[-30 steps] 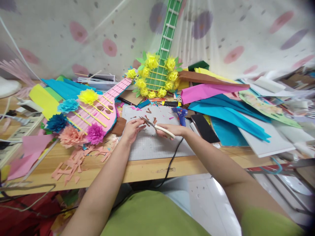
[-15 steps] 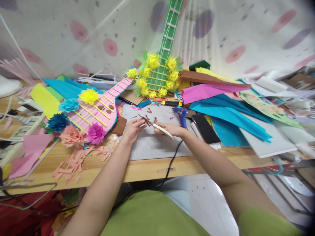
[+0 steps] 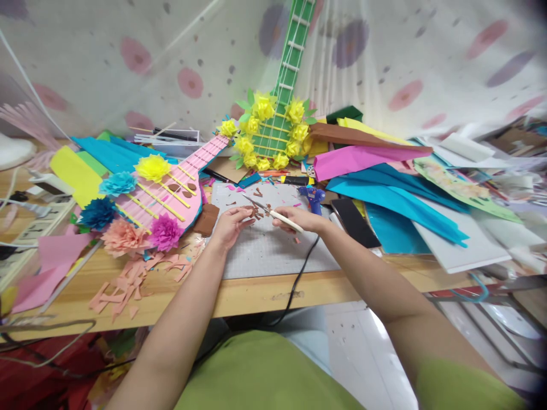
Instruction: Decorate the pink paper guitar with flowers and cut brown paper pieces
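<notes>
My right hand (image 3: 297, 218) is closed around the white handles of a pair of scissors (image 3: 285, 221). Their metal blades point left and away from me, just beyond the fingertips of my left hand (image 3: 233, 225). That hand is pinched, and a small piece of brown paper (image 3: 255, 213) shows at its fingertips, partly hidden. Beneath both hands lies a grey cutting mat (image 3: 256, 259) with several small brown scraps on it. A folded brown paper bundle (image 3: 206, 220) rests left of my left hand.
A pink paper guitar (image 3: 183, 193) with paper flowers lies left; a green one (image 3: 277, 128) with yellow flowers stands behind. Right of the mat are a blue glue gun (image 3: 315, 199), a phone (image 3: 354, 222) and blue crepe paper (image 3: 401, 193). Salmon scraps (image 3: 123, 282) lie front left.
My right hand and the scissors have shifted slightly right and away from me, and the handles have tilted flatter. My left hand stays nearly where it was. The view has moved a little.
</notes>
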{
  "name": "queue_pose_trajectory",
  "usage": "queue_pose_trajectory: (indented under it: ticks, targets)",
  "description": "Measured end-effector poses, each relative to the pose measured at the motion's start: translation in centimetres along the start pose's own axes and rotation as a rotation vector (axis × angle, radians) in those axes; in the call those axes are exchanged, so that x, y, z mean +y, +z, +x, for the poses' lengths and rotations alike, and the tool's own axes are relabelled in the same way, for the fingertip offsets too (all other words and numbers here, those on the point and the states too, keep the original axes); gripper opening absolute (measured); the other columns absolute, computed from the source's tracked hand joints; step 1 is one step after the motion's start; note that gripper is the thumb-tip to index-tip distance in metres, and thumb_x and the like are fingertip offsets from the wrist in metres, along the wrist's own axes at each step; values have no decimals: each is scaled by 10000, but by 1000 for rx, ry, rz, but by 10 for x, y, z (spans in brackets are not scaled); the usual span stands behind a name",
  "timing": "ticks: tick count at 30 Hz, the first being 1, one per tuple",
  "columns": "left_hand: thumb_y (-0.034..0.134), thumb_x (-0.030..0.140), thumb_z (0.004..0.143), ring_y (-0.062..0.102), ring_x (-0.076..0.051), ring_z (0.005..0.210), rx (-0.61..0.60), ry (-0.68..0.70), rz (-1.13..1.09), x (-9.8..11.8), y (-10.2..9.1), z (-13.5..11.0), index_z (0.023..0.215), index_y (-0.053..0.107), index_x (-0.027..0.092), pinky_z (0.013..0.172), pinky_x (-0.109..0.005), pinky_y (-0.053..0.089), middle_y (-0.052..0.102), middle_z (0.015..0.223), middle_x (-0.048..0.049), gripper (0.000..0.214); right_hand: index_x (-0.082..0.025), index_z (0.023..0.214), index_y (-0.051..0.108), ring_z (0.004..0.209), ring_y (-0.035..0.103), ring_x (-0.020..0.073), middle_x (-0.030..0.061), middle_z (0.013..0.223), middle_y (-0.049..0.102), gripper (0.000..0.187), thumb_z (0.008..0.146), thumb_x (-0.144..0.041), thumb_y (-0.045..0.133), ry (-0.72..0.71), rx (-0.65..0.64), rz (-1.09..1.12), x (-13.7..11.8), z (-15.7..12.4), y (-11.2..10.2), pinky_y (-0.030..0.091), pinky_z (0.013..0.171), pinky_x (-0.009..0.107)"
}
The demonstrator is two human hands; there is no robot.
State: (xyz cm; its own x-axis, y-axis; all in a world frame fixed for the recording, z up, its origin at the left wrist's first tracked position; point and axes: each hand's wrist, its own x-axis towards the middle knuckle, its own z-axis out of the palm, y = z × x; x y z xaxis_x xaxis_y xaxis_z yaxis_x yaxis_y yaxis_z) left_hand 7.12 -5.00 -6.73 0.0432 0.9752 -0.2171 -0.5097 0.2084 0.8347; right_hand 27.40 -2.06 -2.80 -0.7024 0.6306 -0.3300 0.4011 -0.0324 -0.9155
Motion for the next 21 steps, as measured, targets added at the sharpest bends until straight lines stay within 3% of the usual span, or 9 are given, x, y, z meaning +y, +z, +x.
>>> queue_pose_trajectory:
  ticks: [5,11,21]
  targets:
    - [829,306,469,617,-142,779,9,69,55,-1,1,-1,612,676,152,676,-268,512,668,904,-44,260,-174,770,471,453,479,57,-47,591,544,419,613,-458,735,-41,192,67,-1,8,11,360,410,187]
    - [827,341,478,609,-142,807,21,107,92,-2,1,0,626,686,167,682,-266,498,656,973,-37,268,-201,828,428,617,565,105,-19,739,604,486,520,-305,790,-200,450,228,-8,28,24,448,556,245]
    - [827,356,470,616,-152,798,44,82,91,-5,-1,1,658,700,154,671,-265,505,673,940,-59,304,-201,786,389,536,502,72,-47,648,567,477,516,-317,764,-199,426,315,-11,45,31,421,540,229]
